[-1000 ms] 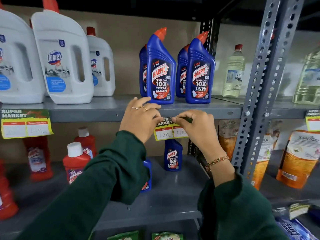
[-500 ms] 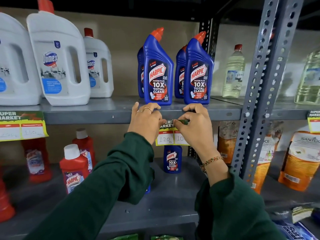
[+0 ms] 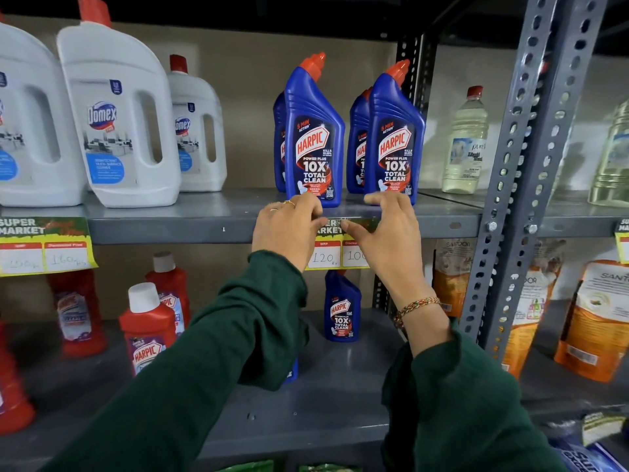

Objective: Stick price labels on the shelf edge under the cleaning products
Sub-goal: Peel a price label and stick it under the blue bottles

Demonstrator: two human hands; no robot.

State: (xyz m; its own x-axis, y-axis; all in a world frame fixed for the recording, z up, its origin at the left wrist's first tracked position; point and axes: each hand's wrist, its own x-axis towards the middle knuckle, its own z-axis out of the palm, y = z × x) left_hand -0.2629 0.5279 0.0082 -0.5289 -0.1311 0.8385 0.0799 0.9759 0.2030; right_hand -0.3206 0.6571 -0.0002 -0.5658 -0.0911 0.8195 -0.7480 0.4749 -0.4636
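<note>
A yellow and green price label (image 3: 335, 248), marked 120 and 100, lies against the grey shelf edge (image 3: 190, 229) below the blue Harpic bottles (image 3: 315, 137). My left hand (image 3: 287, 229) presses the label's left top corner with thumb and fingers. My right hand (image 3: 388, 229) presses its right top part, thumb on the green band, index finger stretched along the shelf top. Both hands cover the label's sides. Another label (image 3: 44, 245) hangs on the edge at the left, under the white Domex jugs (image 3: 117, 124).
A perforated grey upright (image 3: 531, 158) stands right of my hands. Red Harpic bottles (image 3: 148, 328) and a small blue one (image 3: 342, 306) sit on the lower shelf. Pale liquid bottles (image 3: 464, 141) and orange pouches (image 3: 595, 321) fill the right bay, with a third label (image 3: 623, 240) at its edge.
Both hands lifted the label from below the shelf edge up onto it. The fingers have spread from pinching to pressing it flat.
</note>
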